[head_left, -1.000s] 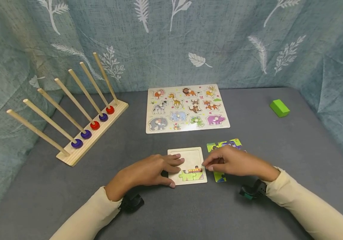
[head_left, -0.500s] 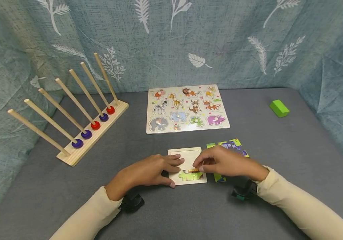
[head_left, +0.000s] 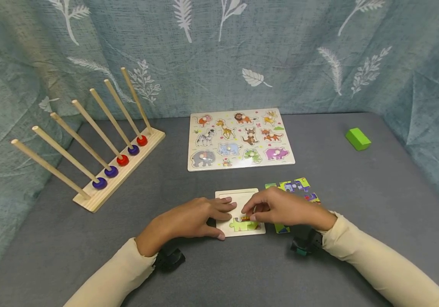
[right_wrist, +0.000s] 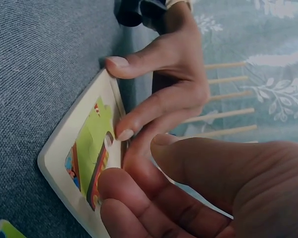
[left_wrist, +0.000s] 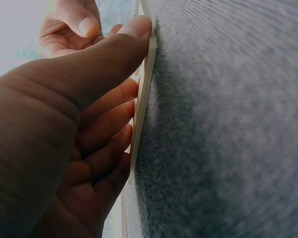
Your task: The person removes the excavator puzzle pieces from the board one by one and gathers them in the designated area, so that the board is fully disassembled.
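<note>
A small wooden puzzle tray (head_left: 238, 197) lies in front of me, with joined green and striped puzzle pieces (head_left: 244, 224) along its near side. My left hand (head_left: 192, 218) rests on the tray's left part, its fingers spread on the surface and the thumb at the near left corner. Over the tray's right part is my right hand (head_left: 284, 208), fingers bent and fingertips close to the fitted pieces (right_wrist: 92, 153). The right wrist view shows its thumb apart from the fingers and no piece between them. Loose jigsaw pieces (head_left: 301, 184) lie right of the tray, partly hidden by that hand.
An animal peg puzzle board (head_left: 238, 138) lies behind the tray. At the left stands a wooden rack (head_left: 121, 170) of upright pegs with red and purple rings. A green block (head_left: 358, 139) sits at the back right. A leaf-patterned curtain (head_left: 281, 55) hangs behind the table.
My right hand has moved left, from the tray's right edge to over the fitted pieces, uncovering more loose pieces. The left hand has stayed in place.
</note>
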{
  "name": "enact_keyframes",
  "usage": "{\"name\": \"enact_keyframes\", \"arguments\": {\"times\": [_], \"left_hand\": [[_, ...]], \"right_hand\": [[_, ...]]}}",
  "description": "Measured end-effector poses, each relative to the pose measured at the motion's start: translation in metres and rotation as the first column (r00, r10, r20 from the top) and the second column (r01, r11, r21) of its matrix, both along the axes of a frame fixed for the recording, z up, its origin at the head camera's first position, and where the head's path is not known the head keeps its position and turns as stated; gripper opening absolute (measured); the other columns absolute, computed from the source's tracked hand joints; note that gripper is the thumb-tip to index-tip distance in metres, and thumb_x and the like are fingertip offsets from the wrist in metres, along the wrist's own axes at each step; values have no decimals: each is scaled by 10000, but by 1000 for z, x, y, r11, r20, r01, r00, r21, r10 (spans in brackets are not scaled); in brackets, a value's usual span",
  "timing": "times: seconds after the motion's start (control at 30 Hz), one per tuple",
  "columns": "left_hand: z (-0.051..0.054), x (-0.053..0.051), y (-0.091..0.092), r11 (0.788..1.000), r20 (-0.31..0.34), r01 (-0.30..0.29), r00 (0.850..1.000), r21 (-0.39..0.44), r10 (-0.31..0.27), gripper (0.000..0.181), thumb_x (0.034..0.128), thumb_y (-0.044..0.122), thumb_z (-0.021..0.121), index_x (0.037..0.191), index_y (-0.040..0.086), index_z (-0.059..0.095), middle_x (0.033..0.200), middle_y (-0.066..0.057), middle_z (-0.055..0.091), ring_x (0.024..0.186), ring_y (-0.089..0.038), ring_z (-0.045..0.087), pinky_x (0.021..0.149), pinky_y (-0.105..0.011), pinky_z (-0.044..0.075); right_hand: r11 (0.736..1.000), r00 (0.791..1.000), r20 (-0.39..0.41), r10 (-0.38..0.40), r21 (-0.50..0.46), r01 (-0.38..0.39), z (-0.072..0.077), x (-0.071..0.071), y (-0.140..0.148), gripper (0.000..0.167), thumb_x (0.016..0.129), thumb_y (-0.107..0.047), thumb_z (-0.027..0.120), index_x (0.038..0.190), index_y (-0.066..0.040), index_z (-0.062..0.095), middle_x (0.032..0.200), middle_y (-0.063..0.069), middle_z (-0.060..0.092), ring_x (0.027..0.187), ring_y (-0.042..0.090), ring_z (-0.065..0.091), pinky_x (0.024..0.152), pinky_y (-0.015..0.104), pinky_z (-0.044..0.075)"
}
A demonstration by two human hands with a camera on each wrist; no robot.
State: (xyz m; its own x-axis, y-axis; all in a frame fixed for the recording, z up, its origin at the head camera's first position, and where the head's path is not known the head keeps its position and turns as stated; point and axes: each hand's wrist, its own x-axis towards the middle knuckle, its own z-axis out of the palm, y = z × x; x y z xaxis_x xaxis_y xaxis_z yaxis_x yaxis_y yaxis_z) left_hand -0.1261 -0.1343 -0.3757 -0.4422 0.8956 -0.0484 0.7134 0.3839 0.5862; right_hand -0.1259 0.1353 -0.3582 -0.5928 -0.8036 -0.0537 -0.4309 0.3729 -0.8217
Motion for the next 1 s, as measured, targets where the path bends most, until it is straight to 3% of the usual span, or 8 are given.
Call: {"name": "enact_keyframes", "arguments": {"times": [1.0], "left_hand": [[0,1,1,1000,-8,-7,1000,-14,7,523,861,327,747,1300,67,634,1451,-75,474,1393,-225,343,1064,-462,366]], "right_hand": [[999,1000,28,-14,49,13,-3,0,-6,158,915,10,636,1037,-25,731,903,-23,714,732,28,629,663,246,527]]}}
